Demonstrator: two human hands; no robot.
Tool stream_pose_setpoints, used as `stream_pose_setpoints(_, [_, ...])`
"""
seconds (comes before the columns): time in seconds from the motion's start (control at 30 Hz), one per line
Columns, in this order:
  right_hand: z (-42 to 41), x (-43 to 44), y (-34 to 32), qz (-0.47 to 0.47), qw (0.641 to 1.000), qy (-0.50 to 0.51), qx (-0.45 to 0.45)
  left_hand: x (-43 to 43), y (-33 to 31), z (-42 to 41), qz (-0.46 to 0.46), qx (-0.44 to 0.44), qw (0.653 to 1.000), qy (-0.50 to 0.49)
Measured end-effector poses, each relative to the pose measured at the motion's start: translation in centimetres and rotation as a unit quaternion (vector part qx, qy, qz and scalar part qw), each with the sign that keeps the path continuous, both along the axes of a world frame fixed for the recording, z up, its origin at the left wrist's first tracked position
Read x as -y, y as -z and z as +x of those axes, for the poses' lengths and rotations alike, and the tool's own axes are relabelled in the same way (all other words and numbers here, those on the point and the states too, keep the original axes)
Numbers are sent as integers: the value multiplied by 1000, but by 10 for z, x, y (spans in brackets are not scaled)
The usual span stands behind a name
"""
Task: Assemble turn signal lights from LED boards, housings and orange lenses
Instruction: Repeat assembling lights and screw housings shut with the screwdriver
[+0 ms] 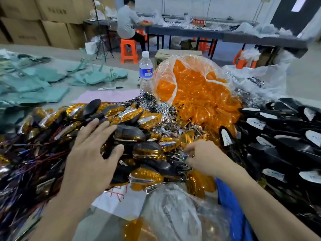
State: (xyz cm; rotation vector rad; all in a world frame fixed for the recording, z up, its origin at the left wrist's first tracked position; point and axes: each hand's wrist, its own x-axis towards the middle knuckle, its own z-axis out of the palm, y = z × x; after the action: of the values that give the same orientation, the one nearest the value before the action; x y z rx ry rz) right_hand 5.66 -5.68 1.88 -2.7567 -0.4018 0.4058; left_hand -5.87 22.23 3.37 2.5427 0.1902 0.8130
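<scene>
Pinching a small silvery part point(181, 156) in its thumb-and-finger grip, the right hand point(203, 159) works amid the pile of finished lights point(139, 117); the left hand point(90, 153) hovers spread, its grip empty. The part looks light, stiff and slippery; hold its edges.

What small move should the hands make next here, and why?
Probably lift the right hand straight up with the chrome piece it seems to pinch, clear of the pile of finished lights. The left hand is open over that pile and holds nothing, so it could steady it.
</scene>
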Motion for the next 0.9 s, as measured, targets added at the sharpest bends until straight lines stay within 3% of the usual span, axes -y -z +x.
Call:
stream_pose_setpoints(0.07, [-10, 7, 4, -86, 995, -47, -26, 33, 9, -5, -4, 47, 997, 56])
stream_pose_setpoints(0.27, [-33, 7, 15, -119, 991, -53, 1, 111, 38, -11, 21, 74, 974, 214])
stream_pose_setpoints(0.6, [-56, 29, 14, -59, 997, -11, 44, 135, 53, 8, 81, -44, 974, 205])
stream_pose_setpoints(0.67, [-58, 33, 13, -7, 997, 21, 77, 139, 52, 11, 85, -32, 973, 211])
stream_pose_setpoints(0.77, [-59, 44, 12, 155, 979, 94, 90, 148, 46, 12, 28, -26, 978, 207])
stream_pose_setpoints(0.9, [-69, 55, 7, 324, 943, 75, 20, 158, 38, 13, 17, -58, 972, 227])
